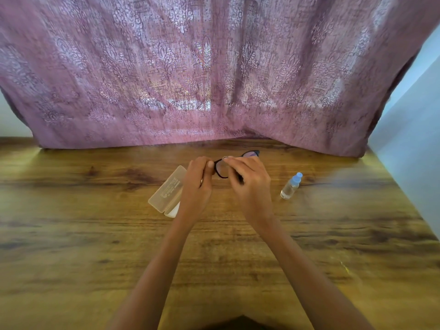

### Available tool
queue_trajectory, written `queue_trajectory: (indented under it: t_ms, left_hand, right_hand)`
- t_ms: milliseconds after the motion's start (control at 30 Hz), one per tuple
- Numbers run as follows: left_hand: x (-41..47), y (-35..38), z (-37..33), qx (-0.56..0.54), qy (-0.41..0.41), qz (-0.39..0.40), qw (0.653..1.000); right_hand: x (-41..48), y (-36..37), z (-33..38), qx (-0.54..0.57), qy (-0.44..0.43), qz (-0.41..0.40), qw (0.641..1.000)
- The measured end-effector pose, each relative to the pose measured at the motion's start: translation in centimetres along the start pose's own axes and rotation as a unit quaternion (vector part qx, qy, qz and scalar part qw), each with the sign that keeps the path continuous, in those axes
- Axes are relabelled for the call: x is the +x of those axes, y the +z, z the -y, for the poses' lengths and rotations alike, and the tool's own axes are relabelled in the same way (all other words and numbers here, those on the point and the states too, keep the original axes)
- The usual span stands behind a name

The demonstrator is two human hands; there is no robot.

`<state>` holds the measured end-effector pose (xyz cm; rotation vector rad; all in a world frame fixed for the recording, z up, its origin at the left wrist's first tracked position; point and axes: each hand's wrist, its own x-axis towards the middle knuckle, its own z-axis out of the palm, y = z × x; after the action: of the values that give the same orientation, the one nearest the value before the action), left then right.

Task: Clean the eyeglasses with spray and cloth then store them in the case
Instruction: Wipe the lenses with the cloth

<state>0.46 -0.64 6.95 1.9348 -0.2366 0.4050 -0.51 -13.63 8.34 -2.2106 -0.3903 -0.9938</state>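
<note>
Above mid-table, both hands hold the glasses (pixel 222 168) in the air. Left hand (pixel 197 184) pinches the frame's left end; right hand (pixel 250 184) has fingers curled over the middle, cloth not visible. Light, thin frame, scratch-prone lenses: I'd grip rims, not glass. Long axis runs left-right, right lens tilted up and away. Case (pixel 167 189) lies left, spray (pixel 291 186) right.

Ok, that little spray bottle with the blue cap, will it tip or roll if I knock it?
The spray bottle is narrow and tall, standing upright on the table, so it probably tips easily. Its round body would likely roll afterwards. It looks like small clear plastic, probably light.
</note>
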Motion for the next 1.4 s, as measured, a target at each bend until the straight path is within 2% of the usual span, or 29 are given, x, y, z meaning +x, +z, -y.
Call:
queue_trajectory:
  t_ms: [167, 300, 467, 700, 1000, 1200, 1400]
  left_hand:
    - [0.0, -0.2, -0.2, -0.005, -0.023, -0.017, 1.0]
    - [0.1, -0.2, 0.2, -0.005, -0.037, -0.019, 0.999]
    - [-0.1, -0.1, 0.6, -0.002, -0.008, -0.008, 1.0]
    - [-0.1, 0.0, -0.2, -0.01, -0.021, -0.007, 1.0]
    - [0.0, 0.3, -0.1, -0.002, -0.008, 0.009, 1.0]
    - [-0.2, 0.2, -0.6, -0.013, -0.027, -0.002, 1.0]
    - [0.2, 0.2, -0.6, -0.023, -0.067, -0.014, 0.997]
  right_hand:
    - [-0.5, -0.6, -0.6, 0.004, 0.043, 0.001, 0.999]
    - [-1.7, -0.3, 0.3, 0.005, 0.017, 0.016, 1.0]
    - [-1.5, 0.4, 1.1, -0.006, -0.034, 0.029, 0.999]
    - [-0.2, 0.0, -0.5, -0.034, 0.014, 0.006, 0.999]
    - [-0.6, 0.9, 0.6, -0.018, -0.038, 0.024, 0.999]
    - [0.0, 0.4, -0.2, -0.025, 0.025, 0.011, 0.999]
    - [-1.3, 0.0, -0.7, -0.021, 0.031, 0.015, 0.999]
